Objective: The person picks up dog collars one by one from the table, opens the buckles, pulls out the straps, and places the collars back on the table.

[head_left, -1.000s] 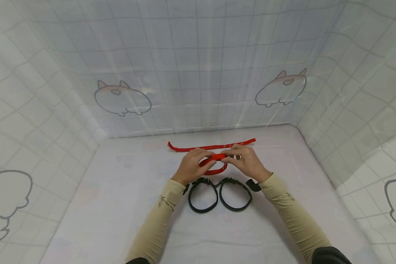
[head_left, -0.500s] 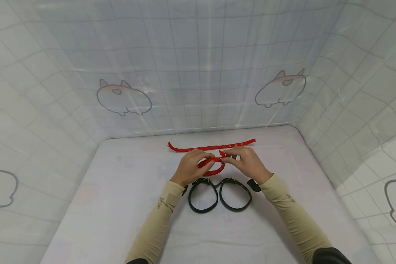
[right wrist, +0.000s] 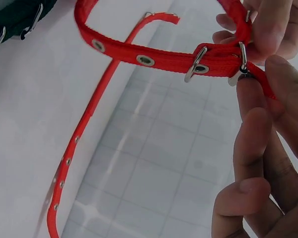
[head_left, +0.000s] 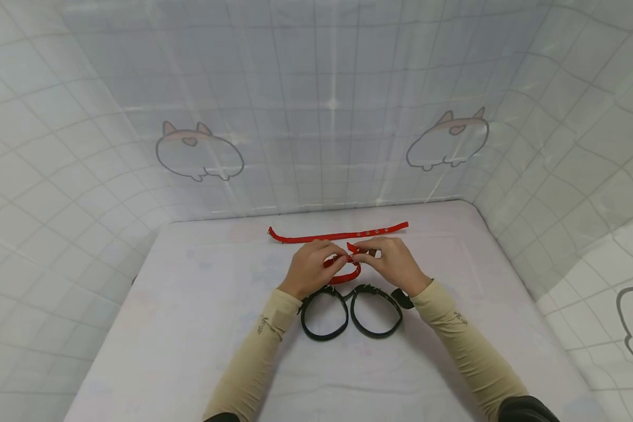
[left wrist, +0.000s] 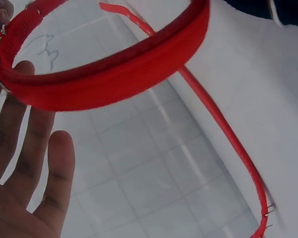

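Note:
A red collar (head_left: pixel 345 278) with metal eyelets is bent into a loop and held above the table between both hands. My left hand (head_left: pixel 312 267) pinches it close to the metal buckle (right wrist: pixel 244 58). My right hand (head_left: pixel 394 261) pinches the strap's tip, which sticks up past the buckle. In the right wrist view the strap runs through the buckle, and a metal ring (right wrist: pixel 196 64) hangs on the band beside it. How the buckle's pin sits is hidden by the fingertips. The left wrist view shows the plain outer side of the loop.
Behind the hands, a second red collar (head_left: pixel 327 237) lies stretched out on the white table (head_left: pixel 190 328). Two dark looped collars, one left (head_left: pixel 323 337) and one right (head_left: pixel 377 336), lie nearer the person. Grid-patterned sheeting (head_left: pixel 316 135) rises at the back and sides.
The strap's tip, earlier lying along the loop, now stands up in the right fingers. My left hand has shifted slightly right, towards the buckle. The other collars stay put.

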### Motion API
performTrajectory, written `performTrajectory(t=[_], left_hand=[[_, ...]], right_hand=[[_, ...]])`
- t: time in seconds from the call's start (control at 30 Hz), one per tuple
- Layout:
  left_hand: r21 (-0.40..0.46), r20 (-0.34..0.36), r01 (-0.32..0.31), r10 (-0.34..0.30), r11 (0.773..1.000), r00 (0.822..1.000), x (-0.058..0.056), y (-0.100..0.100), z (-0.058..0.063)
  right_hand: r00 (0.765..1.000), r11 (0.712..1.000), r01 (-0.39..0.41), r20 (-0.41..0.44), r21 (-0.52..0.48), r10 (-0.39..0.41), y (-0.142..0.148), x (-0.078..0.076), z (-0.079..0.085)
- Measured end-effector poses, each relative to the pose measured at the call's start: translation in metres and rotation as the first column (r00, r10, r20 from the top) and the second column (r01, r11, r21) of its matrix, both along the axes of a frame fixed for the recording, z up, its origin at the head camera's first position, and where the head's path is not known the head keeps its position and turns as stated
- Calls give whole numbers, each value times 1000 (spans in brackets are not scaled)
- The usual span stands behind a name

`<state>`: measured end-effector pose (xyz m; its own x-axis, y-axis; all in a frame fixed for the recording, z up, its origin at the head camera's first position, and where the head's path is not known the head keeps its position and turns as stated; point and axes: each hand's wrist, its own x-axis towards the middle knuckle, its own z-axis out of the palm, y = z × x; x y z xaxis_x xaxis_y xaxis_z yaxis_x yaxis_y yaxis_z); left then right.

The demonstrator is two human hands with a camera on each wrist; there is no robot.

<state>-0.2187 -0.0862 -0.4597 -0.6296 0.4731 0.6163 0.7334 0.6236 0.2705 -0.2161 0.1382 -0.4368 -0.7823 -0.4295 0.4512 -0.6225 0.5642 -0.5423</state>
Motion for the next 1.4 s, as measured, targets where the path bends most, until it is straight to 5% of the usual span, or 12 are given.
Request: performTrajectory(t=[0.93, 1.4], left_hand=[[-32, 59, 3, -2, 999, 998, -14, 3, 2], [-85, 111, -103, 112, 991, 987, -9, 4, 2]], right_hand=[[998, 1000, -10, 54, -26, 11, -8, -6, 3], [999, 1000, 0, 34, -16, 1, -13, 1, 7]])
